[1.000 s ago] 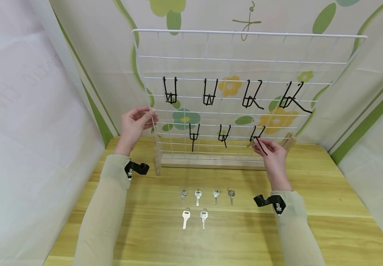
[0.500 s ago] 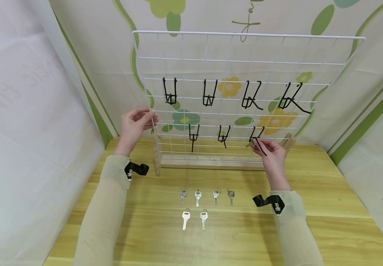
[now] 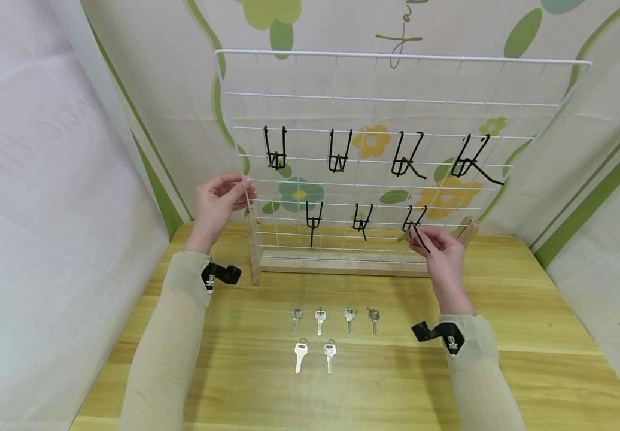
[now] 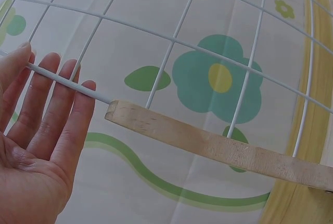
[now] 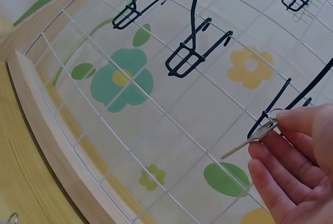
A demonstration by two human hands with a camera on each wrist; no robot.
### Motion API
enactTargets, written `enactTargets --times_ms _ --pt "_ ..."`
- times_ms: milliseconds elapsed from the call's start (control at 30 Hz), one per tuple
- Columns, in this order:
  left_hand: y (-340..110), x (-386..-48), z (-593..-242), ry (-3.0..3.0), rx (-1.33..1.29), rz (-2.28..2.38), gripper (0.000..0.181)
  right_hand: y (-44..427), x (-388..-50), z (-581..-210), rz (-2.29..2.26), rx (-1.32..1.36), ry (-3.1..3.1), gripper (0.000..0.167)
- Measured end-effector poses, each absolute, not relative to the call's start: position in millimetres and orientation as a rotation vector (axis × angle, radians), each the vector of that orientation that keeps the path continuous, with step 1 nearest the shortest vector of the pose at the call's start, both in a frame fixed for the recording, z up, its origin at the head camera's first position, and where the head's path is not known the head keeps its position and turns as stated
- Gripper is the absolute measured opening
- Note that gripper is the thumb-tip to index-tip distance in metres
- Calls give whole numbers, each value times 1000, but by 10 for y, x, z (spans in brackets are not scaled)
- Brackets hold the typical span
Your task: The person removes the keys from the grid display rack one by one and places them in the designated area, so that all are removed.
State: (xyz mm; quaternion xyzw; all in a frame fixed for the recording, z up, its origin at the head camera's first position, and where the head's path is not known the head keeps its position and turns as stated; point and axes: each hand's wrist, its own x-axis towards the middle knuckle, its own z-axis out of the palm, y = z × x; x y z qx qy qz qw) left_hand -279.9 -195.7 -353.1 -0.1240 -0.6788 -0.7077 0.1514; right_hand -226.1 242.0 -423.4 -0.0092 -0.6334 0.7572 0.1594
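Note:
My left hand (image 3: 219, 200) holds the left edge wire of a white wire grid rack (image 3: 404, 55); in the left wrist view its thumb is on one side of the wire and its fingers on the other. My right hand (image 3: 441, 248) pinches a silver key (image 5: 258, 132) by its head, with a small ring (image 5: 276, 113) at the fingertips. The key's blade points left, away from the hand. Close by is the lower right black hook (image 3: 415, 216), whose prong runs up past the fingers. I cannot tell whether the ring is around that prong.
Several loose silver keys (image 3: 329, 356) lie in two rows on the wooden table (image 3: 374, 395). More black hooks (image 3: 338, 149) hang on the grid in two rows. The rack stands in a wooden base (image 3: 342, 264) before a patterned cloth (image 3: 175, 90).
My right hand, with the key, shifts very slightly at the lower right hook, and its wrist moves a little down and right. The left hand stays on the rack's edge.

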Motion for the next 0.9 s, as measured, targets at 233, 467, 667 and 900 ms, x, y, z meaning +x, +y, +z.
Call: enactTargets --times_ms 233,467,667,900 --pt "-1953 -2783 -3521 -1943 -356 -2034 21 2433 -2147 -4198 2174 -38 -1832 28" --pt "-1950 -2781 -3520 -1934 -356 -2041 19 2459 -2029 -4171 2115 -7 -1914 25" --pt "-1947 -2774 -3517 -1932 -352 -2042 20 2473 -1932 -4146 2106 61 -1923 22" --pt "-1940 -2774 -3505 -1918 -353 -2058 19 2470 -1789 -4084 2066 91 -1936 24"
